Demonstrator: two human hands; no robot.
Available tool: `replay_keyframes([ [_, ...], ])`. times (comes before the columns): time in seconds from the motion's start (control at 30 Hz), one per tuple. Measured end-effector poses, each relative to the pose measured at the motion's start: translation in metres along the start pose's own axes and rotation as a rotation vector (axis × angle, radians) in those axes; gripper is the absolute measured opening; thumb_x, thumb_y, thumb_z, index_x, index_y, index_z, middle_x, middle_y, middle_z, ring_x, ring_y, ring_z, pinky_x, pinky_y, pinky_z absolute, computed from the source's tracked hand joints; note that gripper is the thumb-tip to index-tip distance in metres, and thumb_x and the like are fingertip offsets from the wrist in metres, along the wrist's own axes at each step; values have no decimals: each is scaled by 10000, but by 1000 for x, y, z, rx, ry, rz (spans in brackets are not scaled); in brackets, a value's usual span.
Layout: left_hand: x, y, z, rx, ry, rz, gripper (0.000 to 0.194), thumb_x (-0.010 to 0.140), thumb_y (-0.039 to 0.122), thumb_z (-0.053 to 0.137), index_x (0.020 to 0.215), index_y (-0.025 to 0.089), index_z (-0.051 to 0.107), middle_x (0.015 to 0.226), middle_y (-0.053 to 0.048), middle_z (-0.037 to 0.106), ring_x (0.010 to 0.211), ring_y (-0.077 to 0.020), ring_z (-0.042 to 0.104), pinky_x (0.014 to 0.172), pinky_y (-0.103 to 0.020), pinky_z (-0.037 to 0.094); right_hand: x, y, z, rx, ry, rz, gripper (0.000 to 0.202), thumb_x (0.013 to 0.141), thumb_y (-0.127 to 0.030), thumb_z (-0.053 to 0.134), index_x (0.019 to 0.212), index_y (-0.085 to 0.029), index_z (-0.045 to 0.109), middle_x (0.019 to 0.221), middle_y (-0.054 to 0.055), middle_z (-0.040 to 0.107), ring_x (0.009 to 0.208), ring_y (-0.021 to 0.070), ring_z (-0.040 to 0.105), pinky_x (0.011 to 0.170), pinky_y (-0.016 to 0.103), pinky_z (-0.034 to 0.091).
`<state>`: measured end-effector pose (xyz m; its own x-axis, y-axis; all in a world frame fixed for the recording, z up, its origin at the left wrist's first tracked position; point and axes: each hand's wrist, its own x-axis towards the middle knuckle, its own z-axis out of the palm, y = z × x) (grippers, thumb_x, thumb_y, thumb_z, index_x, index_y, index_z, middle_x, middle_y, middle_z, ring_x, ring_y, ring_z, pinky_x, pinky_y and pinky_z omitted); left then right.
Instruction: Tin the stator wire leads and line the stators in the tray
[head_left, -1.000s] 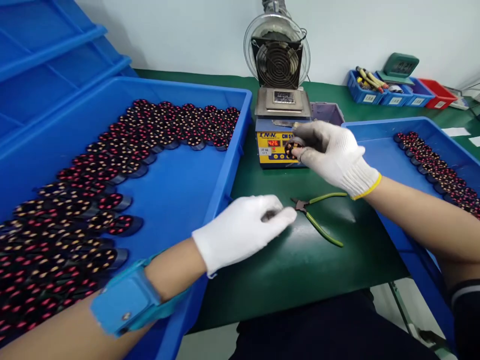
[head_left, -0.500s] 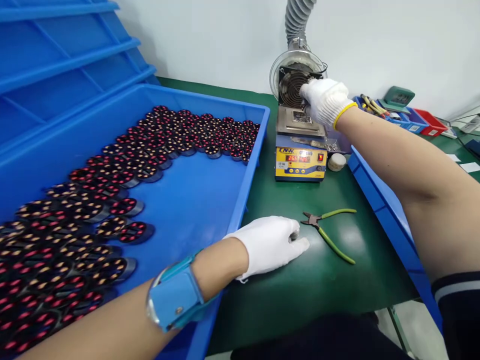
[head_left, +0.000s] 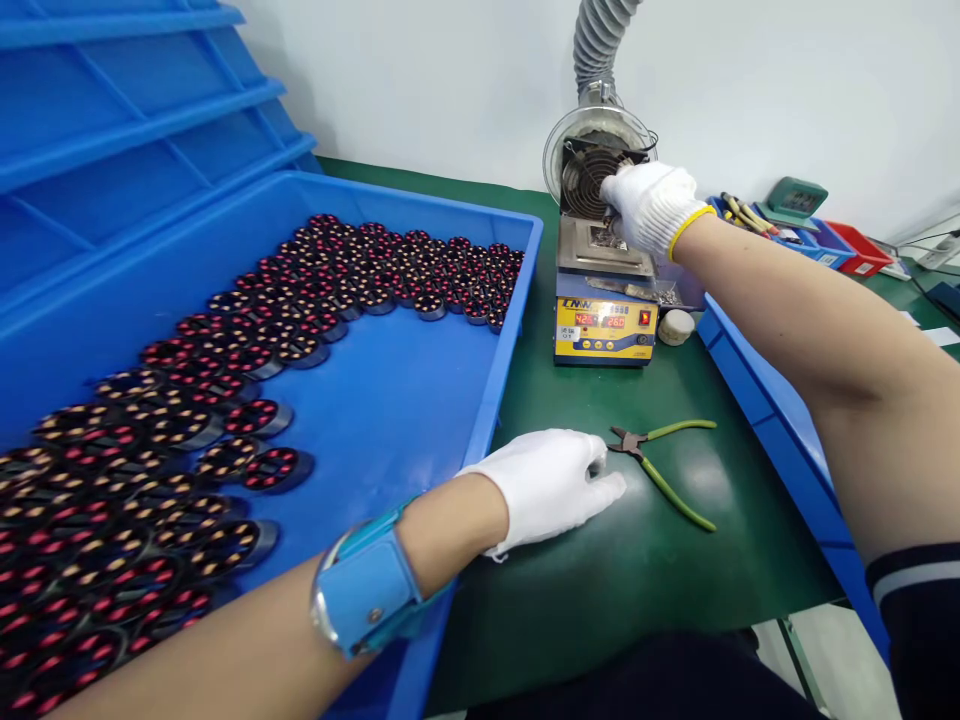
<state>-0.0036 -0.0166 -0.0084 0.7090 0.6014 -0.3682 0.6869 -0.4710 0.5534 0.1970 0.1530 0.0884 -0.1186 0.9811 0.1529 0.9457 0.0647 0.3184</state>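
Fingers [head_left: 619,188] of our right hand [head_left: 660,205] are bent at the metal top of the yellow-fronted unit [head_left: 604,345], in front of its round grille [head_left: 581,183]; the glove blocks the view, so we can't tell what they hold. Our left hand [head_left: 551,490] is low at the desk [head_left: 570,600], thumb and forefinger a little apart, tips just beside the head of the green-handled pliers [head_left: 634,442]. Pliers lie between unit and desk's front edge, handles spread. Pale round object [head_left: 676,327] sits just right of the unit. Left tray [head_left: 420,375] takes the desk's left side; round parts [head_left: 277,468] crowd its back and left. Right tray [head_left: 772,405] is partly hidden by our forearm. Clock [head_left: 796,200] and red bin [head_left: 855,245] sit right, toward the desk's back edge.
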Motion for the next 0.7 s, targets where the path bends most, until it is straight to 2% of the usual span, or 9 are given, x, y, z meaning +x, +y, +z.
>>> replay_keyframes([
  [0.1,1,1,-1,-172,106,-12,459,811,558,533,1078,219,691,880,-62,730,773,-241,672,660,-313,459,-12,5,-9,171,95,43,344,841,-269,624,1165,-158,654,1150,130,637,1142,388,559,947,582,438],
  [0.23,4,4,-7,-613,308,-45,620,801,535,610,1289,157,557,1024,-81,703,847,-206,664,755,-311,499,-51,-1,-16,407,169,64,358,815,-424,609,1107,-242,708,1030,49,691,1031,284,631,911,482,486],
  [0.33,8,3,-13,-939,477,-2,620,790,438,676,1308,140,511,1008,-80,686,846,-178,663,747,-301,518,-88,-19,-7,668,70,22,399,803,-517,632,1108,-273,714,935,16,720,872,233,675,823,399,547],
  [0.43,12,2,-16,-1138,568,39,514,750,353,737,1186,137,570,935,-52,690,814,-157,667,740,-288,532,-121,-42,10,957,-7,-14,507,809,-492,655,1256,-252,634,1024,34,714,924,238,674,846,385,549],
  [0.53,14,2,-17,-1248,597,24,423,681,274,793,1032,125,609,865,-32,700,769,-139,664,732,-268,539,-143,-58,22,1017,-4,-13,580,816,-430,659,1349,-224,555,1094,56,694,1002,246,654,907,389,523],
  [0.6,13,3,-18,-1279,603,10,415,662,224,800,1012,115,607,830,-22,701,733,-131,661,726,-266,547,-151,-59,22,1035,-56,-58,510,827,-429,647,1290,-220,597,1085,52,695,1001,238,651,906,367,519],
  [0.7,10,5,-20,-1261,594,-2,368,712,181,749,1037,90,602,782,-19,695,676,-116,650,712,-266,549,-155,-50,16,1147,-231,-132,356,893,-497,540,1030,-205,691,928,30,709,799,181,672,735,276,549],
])
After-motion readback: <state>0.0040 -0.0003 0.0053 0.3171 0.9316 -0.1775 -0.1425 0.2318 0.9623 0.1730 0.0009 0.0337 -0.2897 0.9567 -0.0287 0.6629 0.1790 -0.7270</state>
